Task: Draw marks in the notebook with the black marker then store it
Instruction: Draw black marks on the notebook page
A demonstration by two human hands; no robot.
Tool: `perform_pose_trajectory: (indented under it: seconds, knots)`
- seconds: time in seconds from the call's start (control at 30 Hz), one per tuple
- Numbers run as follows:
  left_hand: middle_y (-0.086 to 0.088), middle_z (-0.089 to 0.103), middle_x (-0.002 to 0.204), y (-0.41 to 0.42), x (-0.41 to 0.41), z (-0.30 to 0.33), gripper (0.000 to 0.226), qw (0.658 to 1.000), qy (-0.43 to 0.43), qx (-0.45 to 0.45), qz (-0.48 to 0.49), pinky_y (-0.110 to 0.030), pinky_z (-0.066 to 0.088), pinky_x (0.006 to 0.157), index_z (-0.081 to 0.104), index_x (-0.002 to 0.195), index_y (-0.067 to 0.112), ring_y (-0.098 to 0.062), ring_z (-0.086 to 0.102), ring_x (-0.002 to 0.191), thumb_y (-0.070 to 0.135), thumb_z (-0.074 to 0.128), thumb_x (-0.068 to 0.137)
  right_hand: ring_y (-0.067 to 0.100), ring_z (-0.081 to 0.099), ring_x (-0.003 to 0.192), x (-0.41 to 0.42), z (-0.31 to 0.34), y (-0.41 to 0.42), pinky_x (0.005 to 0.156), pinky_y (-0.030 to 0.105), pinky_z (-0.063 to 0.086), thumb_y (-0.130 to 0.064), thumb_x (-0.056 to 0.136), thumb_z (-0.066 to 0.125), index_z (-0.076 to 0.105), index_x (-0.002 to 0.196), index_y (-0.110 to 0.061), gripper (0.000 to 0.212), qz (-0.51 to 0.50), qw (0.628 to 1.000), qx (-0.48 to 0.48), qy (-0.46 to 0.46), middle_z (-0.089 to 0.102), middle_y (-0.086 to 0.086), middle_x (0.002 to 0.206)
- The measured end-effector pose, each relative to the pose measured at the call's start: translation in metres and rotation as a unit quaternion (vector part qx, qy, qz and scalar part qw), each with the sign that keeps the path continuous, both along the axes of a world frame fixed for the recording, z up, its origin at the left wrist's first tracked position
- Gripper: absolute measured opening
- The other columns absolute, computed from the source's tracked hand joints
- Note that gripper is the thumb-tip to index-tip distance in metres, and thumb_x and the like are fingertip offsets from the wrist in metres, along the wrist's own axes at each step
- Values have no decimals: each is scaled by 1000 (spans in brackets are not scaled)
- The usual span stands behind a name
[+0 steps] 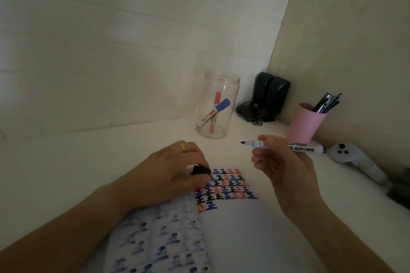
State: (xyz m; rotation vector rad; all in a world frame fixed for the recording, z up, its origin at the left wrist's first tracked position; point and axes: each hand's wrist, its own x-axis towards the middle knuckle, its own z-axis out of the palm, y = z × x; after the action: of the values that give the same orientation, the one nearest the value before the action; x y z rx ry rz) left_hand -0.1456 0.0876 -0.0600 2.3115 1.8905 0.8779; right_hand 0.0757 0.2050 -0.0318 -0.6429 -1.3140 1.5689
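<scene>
An open notebook (235, 224) lies in front of me, its right page carrying rows of black, red and blue marks near the top. My right hand (286, 168) holds the uncapped black marker (299, 146) level above the desk, tip pointing left, clear of the page. My left hand (168, 173) rests on the notebook's top left and pinches the black cap (200, 170). A clear plastic jar (218, 106) stands behind the notebook with a red and a blue marker inside.
A pink cup (307, 123) with several pens stands at the right by the wall. Black speakers (269, 95) with a cable sit in the corner. A white controller (355, 157) and a dark object (399, 186) lie along the right wall.
</scene>
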Motion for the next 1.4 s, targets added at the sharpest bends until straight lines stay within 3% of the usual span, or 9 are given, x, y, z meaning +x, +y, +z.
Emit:
perform_pose_trajectory:
  seconds: [0.07,0.2,0.33,0.5,0.77,1.13,1.4]
  knots:
    - [16,63,112,0,-4,-3,28,999,3,-31,-27,-36,53,91,68,110,35,-4,58,106,56,56,96,18,65,60,3,8,-7,57,27,58,-9,89,67,75,89,-6,9,-8,1000,-1,-26,72,7,68]
    - [17,66,113,6,-8,-7,32,998,-3,-43,-51,-36,53,92,72,111,34,-2,59,106,57,58,94,16,60,54,-1,6,-29,52,25,52,-4,85,69,73,82,-3,5,71,985,16,-155,65,7,62]
    - [17,69,110,10,-11,-9,27,997,3,-26,-71,-33,53,90,75,107,33,-2,61,102,54,63,94,18,57,50,-2,-18,-38,48,24,49,0,81,73,75,68,-10,16,68,972,75,-212,65,9,56]
    - [15,71,107,14,-12,-9,24,997,6,-12,-74,-33,54,88,78,103,32,-4,64,100,51,68,92,21,64,51,1,-33,-36,51,29,56,5,78,74,74,73,-6,12,59,965,137,-218,70,17,59]
    - [17,72,106,11,-10,-6,23,997,-22,-20,-73,-33,55,88,80,102,33,-4,66,100,51,71,89,24,62,49,5,-34,-38,49,32,54,6,78,74,73,73,-2,10,51,959,160,-227,69,25,61]
    - [17,72,106,10,-10,-6,25,997,-25,-25,-71,-32,55,88,80,102,33,-4,66,101,52,70,88,29,70,55,5,-38,-35,56,32,57,-4,78,76,76,74,-9,6,33,945,172,-277,74,16,63]
    - [18,72,106,10,-9,-6,26,997,-19,-25,-69,-31,54,89,80,102,33,-2,65,101,53,69,88,32,68,53,6,-35,-37,54,33,57,1,77,75,75,72,-7,9,49,945,183,-268,72,19,61]
